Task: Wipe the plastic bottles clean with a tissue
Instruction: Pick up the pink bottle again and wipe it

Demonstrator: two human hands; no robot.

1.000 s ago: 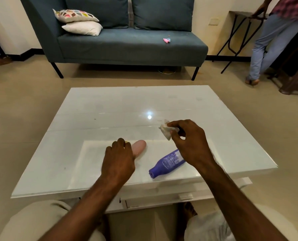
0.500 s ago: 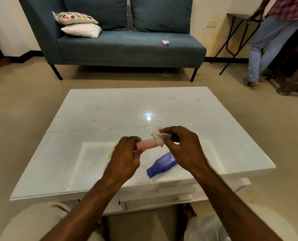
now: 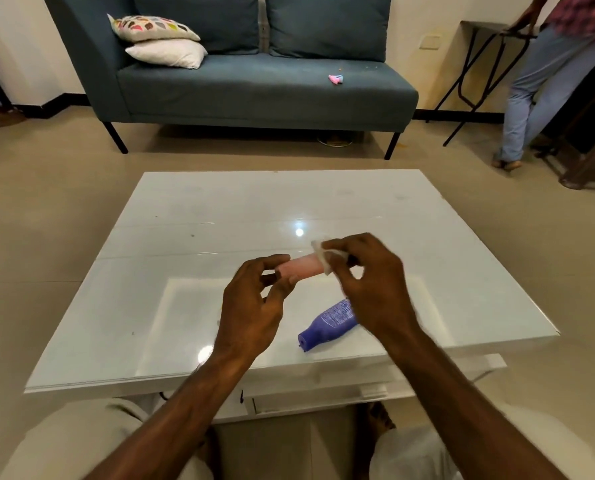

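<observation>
A pink plastic bottle (image 3: 302, 265) is held level above the white table (image 3: 185, 306), with my left hand (image 3: 254, 306) gripping its near end between fingers and thumb. My right hand (image 3: 372, 289) pinches a small white tissue (image 3: 322, 258) and presses it around the bottle's far end. A purple bottle (image 3: 327, 323) lies on its side on the table, partly hidden under my right wrist, its cap pointing toward me.
A blue sofa (image 3: 254, 84) with two pillows (image 3: 161, 39) stands beyond the table, a small pink object (image 3: 336, 79) on its seat. A person (image 3: 545, 74) stands at the far right beside a black-legged folding table (image 3: 479, 64). My knees are below the table's near edge.
My left hand has lifted the pink bottle off the table. My right hand brought the tissue against its far end.
</observation>
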